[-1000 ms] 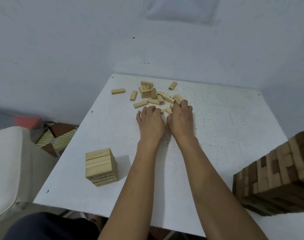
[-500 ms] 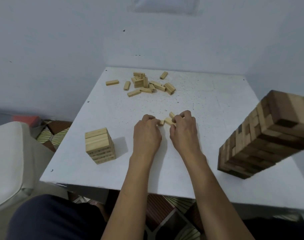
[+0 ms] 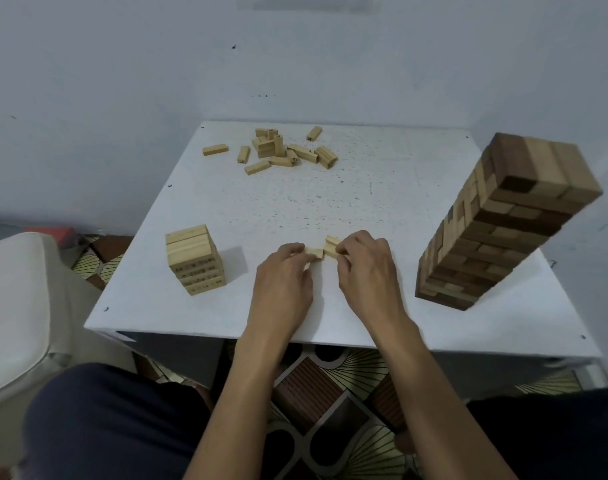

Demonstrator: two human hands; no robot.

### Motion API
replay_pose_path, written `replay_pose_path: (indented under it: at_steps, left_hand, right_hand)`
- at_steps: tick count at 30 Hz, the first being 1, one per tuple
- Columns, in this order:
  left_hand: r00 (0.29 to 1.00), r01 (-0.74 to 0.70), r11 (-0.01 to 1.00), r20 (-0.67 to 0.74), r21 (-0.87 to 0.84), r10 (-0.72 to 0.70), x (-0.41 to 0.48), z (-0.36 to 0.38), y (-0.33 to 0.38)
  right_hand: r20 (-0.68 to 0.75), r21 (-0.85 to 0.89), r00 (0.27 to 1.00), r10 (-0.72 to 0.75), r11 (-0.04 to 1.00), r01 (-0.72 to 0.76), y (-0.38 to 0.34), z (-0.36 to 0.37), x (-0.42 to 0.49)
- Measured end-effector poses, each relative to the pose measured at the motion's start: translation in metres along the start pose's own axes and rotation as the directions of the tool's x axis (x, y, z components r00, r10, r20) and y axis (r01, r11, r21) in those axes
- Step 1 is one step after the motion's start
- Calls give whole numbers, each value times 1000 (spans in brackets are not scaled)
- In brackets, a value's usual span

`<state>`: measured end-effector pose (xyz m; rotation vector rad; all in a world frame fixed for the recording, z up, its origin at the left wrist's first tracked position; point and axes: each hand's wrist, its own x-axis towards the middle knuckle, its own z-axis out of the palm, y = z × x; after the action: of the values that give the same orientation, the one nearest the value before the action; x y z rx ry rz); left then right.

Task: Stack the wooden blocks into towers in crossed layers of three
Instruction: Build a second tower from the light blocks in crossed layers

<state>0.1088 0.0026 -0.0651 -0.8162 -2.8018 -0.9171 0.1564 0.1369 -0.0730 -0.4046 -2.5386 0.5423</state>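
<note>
A short tower of pale wooden blocks stands on the white table at the near left. Several loose pale blocks lie scattered at the table's far edge. Near the table's front middle, my left hand is closed around a pale block, whose end shows past the fingers. My right hand grips one or two more pale blocks right beside it. The two hands almost touch, low over the tabletop.
A tall tower of mixed dark and light blocks stands at the table's right side, close to my right forearm. A pale cushioned seat is at the left. Patterned floor tiles show below the table's front edge.
Both hands have pulled back from the loose pile at the far edge to the table's front middle, bringing a few blocks with them. The camera view has also shifted, so the tall tower shows fully.
</note>
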Motion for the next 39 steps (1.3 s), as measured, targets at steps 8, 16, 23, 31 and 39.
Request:
replay_pose_path:
  at_steps: [8,16,23,31,39]
  left_hand:
    - [997,-64,998,-50,-4,64,-5,-6,-5]
    - [998,-70,991,-18,-115,68,-1,-1,-10]
    - [997,-36,983,66,-183,49,3,-3,-16]
    - [994,-23,991,104,-134,37,8,-8,-17]
    - [995,-8,999,99,54,3,7,-5,-20]
  right_hand:
    - [11,-17,999,36,999,-36,2,0,0]
    - [146,143,989,-28,990,7,4,-1,8]
    - [189,308,981,-51,951,-10,1,-8,8]
    - [183,245,980,-74,969,28,0,-7,2]
    - [260,172,962,-88,984,43,1,-13,-2]
